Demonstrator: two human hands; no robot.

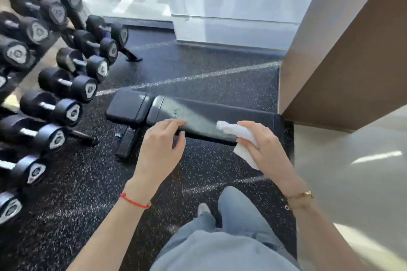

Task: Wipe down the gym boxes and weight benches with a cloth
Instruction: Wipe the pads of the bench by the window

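right hand (267, 147) fingers holding white cloth (239, 138) at weight bench (207, 116) near edge, left hand (160, 149) fingers relaxed, touching near edge

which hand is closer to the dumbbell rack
Left. The left hand rests on the bench edge toward the end nearest the dumbbell rack; the right hand, holding the cloth, is at the bench's far end, beside the wall.

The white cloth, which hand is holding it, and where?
The right hand grips the white cloth around its bunched middle. The left hand only touches the bench edge.
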